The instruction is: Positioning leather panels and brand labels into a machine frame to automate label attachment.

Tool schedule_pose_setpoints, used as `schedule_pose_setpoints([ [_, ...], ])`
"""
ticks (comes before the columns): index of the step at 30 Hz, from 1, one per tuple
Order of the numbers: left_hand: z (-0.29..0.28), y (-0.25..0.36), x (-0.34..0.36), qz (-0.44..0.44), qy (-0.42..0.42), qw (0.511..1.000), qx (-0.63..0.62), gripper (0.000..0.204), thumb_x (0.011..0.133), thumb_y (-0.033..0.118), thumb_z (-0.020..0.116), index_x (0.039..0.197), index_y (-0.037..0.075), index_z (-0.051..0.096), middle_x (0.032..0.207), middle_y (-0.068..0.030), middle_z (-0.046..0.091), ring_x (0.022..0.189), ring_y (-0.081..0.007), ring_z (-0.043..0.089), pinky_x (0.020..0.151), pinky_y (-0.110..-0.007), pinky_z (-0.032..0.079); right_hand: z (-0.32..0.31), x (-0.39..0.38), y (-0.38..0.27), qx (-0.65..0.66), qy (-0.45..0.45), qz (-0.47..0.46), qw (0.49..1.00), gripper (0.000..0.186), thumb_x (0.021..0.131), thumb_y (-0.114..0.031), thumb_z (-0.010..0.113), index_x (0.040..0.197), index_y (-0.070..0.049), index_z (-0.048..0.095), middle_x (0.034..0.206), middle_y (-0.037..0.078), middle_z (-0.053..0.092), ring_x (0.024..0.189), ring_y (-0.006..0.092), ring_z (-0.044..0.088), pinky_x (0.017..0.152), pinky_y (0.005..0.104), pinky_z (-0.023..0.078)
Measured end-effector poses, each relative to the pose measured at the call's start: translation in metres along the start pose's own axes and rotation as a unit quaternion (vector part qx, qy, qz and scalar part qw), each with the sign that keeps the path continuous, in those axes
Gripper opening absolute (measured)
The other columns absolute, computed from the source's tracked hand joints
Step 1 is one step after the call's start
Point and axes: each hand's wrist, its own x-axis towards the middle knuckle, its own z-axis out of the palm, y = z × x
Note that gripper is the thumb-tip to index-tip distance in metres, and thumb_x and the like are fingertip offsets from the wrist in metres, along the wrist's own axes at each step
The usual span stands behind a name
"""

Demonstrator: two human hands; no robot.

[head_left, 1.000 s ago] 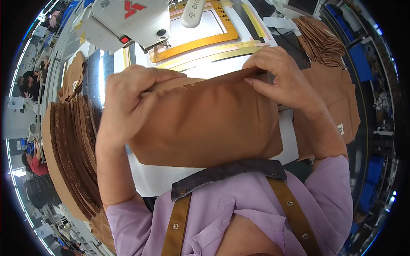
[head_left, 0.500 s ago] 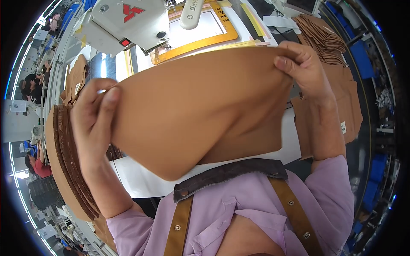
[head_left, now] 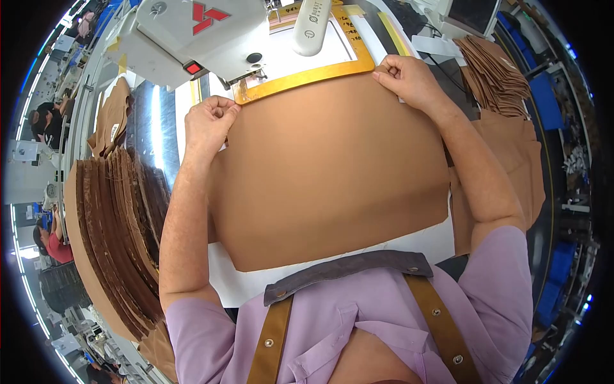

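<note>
A broad brown sheet, leather or fabric, point(head_left: 332, 173) lies spread out before me. Its far edge meets the near side of a yellow frame point(head_left: 307, 80) under the sewing machine point(head_left: 198, 38). My left hand point(head_left: 210, 125) pinches the sheet's far left corner, close to the frame's near left corner. At the far right corner, my right hand point(head_left: 409, 80) grips the sheet between thumb and fingers, beside the frame's near right corner. The sheet's near edge hangs close to my apron.
On the left stands a thick stack of brown pieces point(head_left: 118, 237). More brown pieces are piled at the far right point(head_left: 492, 73), with flat ones point(head_left: 511, 166) below them. A white machine arm point(head_left: 311, 29) reaches over the frame. People sit at work far left.
Both hands have moved forward with the brown sheet, the left also rightward. The raised, folded sheet is now lowered and spread flat, its far edge against the yellow frame.
</note>
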Motion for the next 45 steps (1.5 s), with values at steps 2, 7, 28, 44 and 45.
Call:
schedule_pose_setpoints([
  [2,0.002,0.0,0.011,0.009,0.017,1.0,0.009,0.017,0.088,0.015,0.075,0.096,0.0,0.074,0.072,-0.0037,0.072,0.06,-0.0098,0.064,0.058,-0.027,0.052,0.0,0.011,0.009,-0.002,-0.006,0.004,1.0,0.026,0.091,-0.033,0.07,0.084,-0.008,0.069,0.068,0.002,0.066,0.061,0.0151,0.061,0.061,0.0317,0.047],
  [7,0.004,0.009,0.046,-0.008,0.036,0.995,0.087,0.017,0.086,0.01,0.071,0.1,0.0,0.074,0.079,-0.0069,0.073,0.07,-0.0129,0.067,0.067,-0.031,0.055,-0.002,0.055,0.038,0.028,-0.017,-0.004,0.999,0.03,0.091,-0.038,0.07,0.086,-0.009,0.07,0.074,0.003,0.071,0.065,0.018,0.066,0.065,0.0347,0.051],
  [28,-0.02,-0.055,0.174,0.247,0.124,0.933,0.232,0.029,0.087,0.013,0.072,0.113,0.001,0.071,0.11,-0.0165,0.074,0.102,-0.0319,0.07,0.089,-0.039,0.052,-0.004,0.221,0.019,-0.041,0.264,-0.108,0.958,0.038,0.091,-0.033,0.073,0.108,0.0,0.075,0.103,0.023,0.074,0.098,0.0373,0.072,0.088,0.0429,0.057],
  [44,-0.005,-0.016,-0.077,0.218,0.022,0.914,0.343,0.092,0.094,0.072,0.05,0.15,-0.001,0.044,0.154,-0.0227,0.046,0.147,-0.0337,0.04,0.123,-0.052,0.021,-0.021,-0.045,0.017,-0.188,0.011,-0.178,0.966,0.057,0.101,-0.035,0.061,0.146,-0.001,0.051,0.15,0.018,0.053,0.142,0.036,0.047,0.118,0.0463,0.036],
  [45,-0.004,-0.018,-0.075,0.209,0.013,0.909,0.359,0.095,0.094,0.074,0.046,0.154,0.001,0.039,0.157,-0.0212,0.043,0.149,-0.0332,0.038,0.124,-0.052,0.018,-0.019,-0.045,0.022,-0.222,0.013,-0.172,0.96,0.058,0.102,-0.037,0.058,0.148,-0.003,0.048,0.152,0.018,0.05,0.144,0.0357,0.044,0.12,0.0489,0.032],
])
